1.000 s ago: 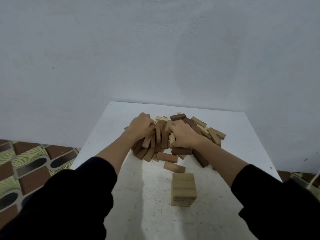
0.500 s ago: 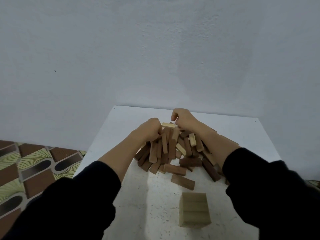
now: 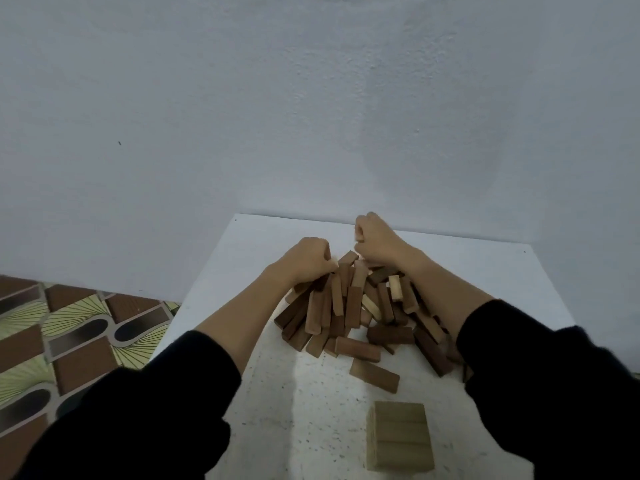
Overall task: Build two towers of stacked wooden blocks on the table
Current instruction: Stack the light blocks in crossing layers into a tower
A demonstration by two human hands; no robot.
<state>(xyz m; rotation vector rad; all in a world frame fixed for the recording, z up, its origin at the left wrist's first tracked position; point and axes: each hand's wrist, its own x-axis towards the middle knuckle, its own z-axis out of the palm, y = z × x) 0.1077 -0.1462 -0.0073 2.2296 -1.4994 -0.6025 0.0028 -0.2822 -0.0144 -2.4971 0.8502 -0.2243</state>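
A loose pile of wooden blocks (image 3: 360,306), mostly brown with a few pale ones, lies mid-table. My left hand (image 3: 308,259) is curled into a fist against the pile's far left top, with a pale block end beside its knuckles. My right hand (image 3: 375,240) is also a fist, at the far end of the pile and slightly above it. No block shows inside either fist, and both palms are hidden. A short tower of pale blocks (image 3: 400,434) stands near the front edge. One brown block (image 3: 374,375) lies alone between the pile and the tower.
The white speckled table (image 3: 311,410) stands against a pale wall. My forearms in dark sleeves flank the pile on both sides. Patterned floor tiles (image 3: 69,341) show to the left of the table.
Both hands have moved from on top of the pile to its far side, the right hand farthest back. The pale block seen between the hands is no longer on top.
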